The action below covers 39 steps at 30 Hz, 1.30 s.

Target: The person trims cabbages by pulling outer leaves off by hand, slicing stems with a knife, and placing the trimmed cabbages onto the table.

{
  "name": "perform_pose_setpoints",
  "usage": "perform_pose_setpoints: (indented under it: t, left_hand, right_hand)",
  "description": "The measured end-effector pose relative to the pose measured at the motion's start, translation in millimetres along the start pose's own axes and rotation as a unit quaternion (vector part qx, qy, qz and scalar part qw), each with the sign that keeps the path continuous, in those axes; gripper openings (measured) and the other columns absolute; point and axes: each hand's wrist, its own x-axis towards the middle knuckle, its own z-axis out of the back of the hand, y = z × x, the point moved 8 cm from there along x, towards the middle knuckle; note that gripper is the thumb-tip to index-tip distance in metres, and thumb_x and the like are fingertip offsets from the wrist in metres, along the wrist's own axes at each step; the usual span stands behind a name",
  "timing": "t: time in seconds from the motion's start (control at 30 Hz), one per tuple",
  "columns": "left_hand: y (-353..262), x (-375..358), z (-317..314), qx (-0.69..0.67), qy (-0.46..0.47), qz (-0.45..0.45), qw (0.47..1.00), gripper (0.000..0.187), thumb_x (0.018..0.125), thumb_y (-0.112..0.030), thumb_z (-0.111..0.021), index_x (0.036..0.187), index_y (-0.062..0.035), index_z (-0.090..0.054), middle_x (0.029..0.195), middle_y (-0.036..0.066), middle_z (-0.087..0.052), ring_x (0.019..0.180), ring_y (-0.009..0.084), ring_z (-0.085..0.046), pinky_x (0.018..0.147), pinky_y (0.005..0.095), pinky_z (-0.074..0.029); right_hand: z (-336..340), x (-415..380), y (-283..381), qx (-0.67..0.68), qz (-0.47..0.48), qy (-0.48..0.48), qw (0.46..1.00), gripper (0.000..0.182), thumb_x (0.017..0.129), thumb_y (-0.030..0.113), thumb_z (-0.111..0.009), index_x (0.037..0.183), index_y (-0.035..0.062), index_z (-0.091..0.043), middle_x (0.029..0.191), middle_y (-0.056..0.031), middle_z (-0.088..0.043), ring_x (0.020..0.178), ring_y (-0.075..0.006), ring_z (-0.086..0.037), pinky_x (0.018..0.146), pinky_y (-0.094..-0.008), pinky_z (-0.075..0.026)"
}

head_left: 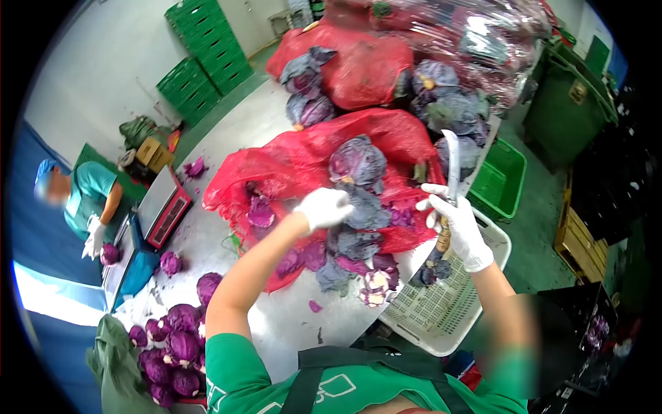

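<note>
In a white glove, my left hand (324, 209) is over the red mesh bag (269, 165), beside a purple cabbage (357, 163) and some loose dark outer leaves (365, 208). Its fingers are curled, and what they hold, if anything, is hidden. My right hand (458, 224), also gloved, is closed on a knife (452, 162) whose curved blade points up, at the table's right edge. Below the leaves lies a pale cut piece (376, 286).
Trimmed purple cabbages (183, 345) are piled at lower left. A white crate (441, 317) and a green crate (500, 179) stand right of the metal table (276, 338). A co-worker (93, 193) stands at far left by a scale (165, 207).
</note>
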Motion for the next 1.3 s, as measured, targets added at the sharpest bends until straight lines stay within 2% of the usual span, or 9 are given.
perform_pose_setpoints:
  t: [0.1,0.37,0.53,0.67,0.83,0.97,1.07,1.13,1.3]
  left_hand:
    - [101,-10,33,0.047,-0.051,0.119,0.991,0.036,0.092,-0.039,-0.059,0.101,-0.0056,-0.070,0.092,0.019,-0.070,0.088,0.0330,-0.069,0.081,0.0408,-0.053]
    - [95,100,72,-0.162,-0.237,-0.002,0.958,0.031,0.097,-0.029,-0.052,0.100,-0.0027,-0.068,0.101,0.023,-0.068,0.098,0.0408,-0.064,0.087,0.0446,-0.050]
    - [146,209,14,-0.262,-0.084,0.159,0.948,0.057,0.103,-0.045,-0.039,0.121,0.0013,-0.067,0.121,0.021,-0.067,0.117,0.0318,-0.061,0.104,0.0364,-0.040]
    - [142,203,0,-0.321,-0.053,0.119,0.938,0.052,0.104,-0.042,-0.041,0.126,0.0006,-0.062,0.123,0.016,-0.065,0.118,0.0243,-0.057,0.104,0.0343,-0.039]
    - [131,92,13,-0.373,-0.218,0.073,0.899,0.032,0.104,-0.029,-0.050,0.114,-0.0003,-0.060,0.111,0.010,-0.059,0.109,0.0188,-0.054,0.099,0.0317,-0.040]
    - [107,-14,41,-0.383,-0.371,0.049,0.844,0.034,0.104,-0.028,-0.048,0.129,-0.0078,-0.058,0.124,0.006,-0.055,0.120,0.0196,-0.049,0.106,0.0337,-0.036]
    - [95,-84,31,-0.603,-0.364,0.094,0.703,0.046,0.104,-0.037,-0.045,0.146,-0.0178,-0.047,0.137,0.001,-0.046,0.126,0.0154,-0.046,0.105,0.0407,-0.039]
    - [95,-131,13,-0.593,-0.369,0.149,0.700,0.048,0.104,-0.035,-0.044,0.145,-0.0097,-0.048,0.139,0.005,-0.051,0.127,0.0158,-0.049,0.102,0.0365,-0.044]
    - [57,-233,-62,-0.520,-0.420,0.234,0.706,0.040,0.104,-0.019,-0.051,0.141,-0.0038,-0.048,0.136,0.008,-0.053,0.123,0.0166,-0.050,0.104,0.0323,-0.040]
  right_hand:
    - [-51,59,-33,0.016,-0.008,0.055,0.998,0.031,0.098,0.017,-0.058,0.125,0.0006,-0.058,0.096,-0.0091,-0.070,0.064,-0.0099,-0.062,0.054,-0.0211,-0.046]
    - [-32,155,-139,0.204,-0.107,-0.146,0.962,0.024,0.096,0.017,-0.061,0.113,0.0037,-0.050,0.088,-0.0124,-0.066,0.071,-0.0228,-0.067,0.054,-0.0282,-0.050]
    - [-51,180,-187,0.314,-0.225,-0.139,0.912,0.040,0.101,0.027,-0.055,0.128,0.0009,-0.041,0.129,-0.0227,-0.052,0.093,-0.0395,-0.068,0.057,-0.0345,-0.056]
    - [-59,180,-191,0.299,-0.229,-0.161,0.912,0.055,0.102,0.026,-0.053,0.146,0.0022,-0.031,0.131,-0.0138,-0.052,0.080,-0.0318,-0.066,0.058,-0.0346,-0.056]
    - [-77,162,-172,0.245,-0.100,-0.092,0.960,0.048,0.098,0.020,-0.055,0.142,0.0002,-0.045,0.112,-0.0074,-0.066,0.065,-0.0198,-0.064,0.055,-0.0274,-0.053]
    - [-107,139,-119,0.116,-0.024,-0.013,0.993,0.049,0.097,0.019,-0.059,0.142,0.0008,-0.050,0.101,-0.0034,-0.069,0.059,-0.0119,-0.062,0.054,-0.0225,-0.046]
    - [-139,105,-74,0.043,-0.001,0.055,0.998,0.048,0.097,0.018,-0.061,0.141,0.0005,-0.051,0.101,0.0011,-0.068,0.075,-0.0050,-0.061,0.063,-0.0206,-0.045]
    - [-156,89,-76,-0.028,0.017,0.124,0.992,0.046,0.098,0.018,-0.060,0.141,0.0054,-0.054,0.103,-0.0002,-0.067,0.086,-0.0065,-0.058,0.076,-0.0234,-0.047]
    - [-192,29,-125,-0.202,0.074,0.254,0.943,0.039,0.097,0.020,-0.058,0.136,0.0156,-0.061,0.072,0.0035,-0.052,0.065,-0.0068,-0.044,0.059,-0.0264,-0.039]
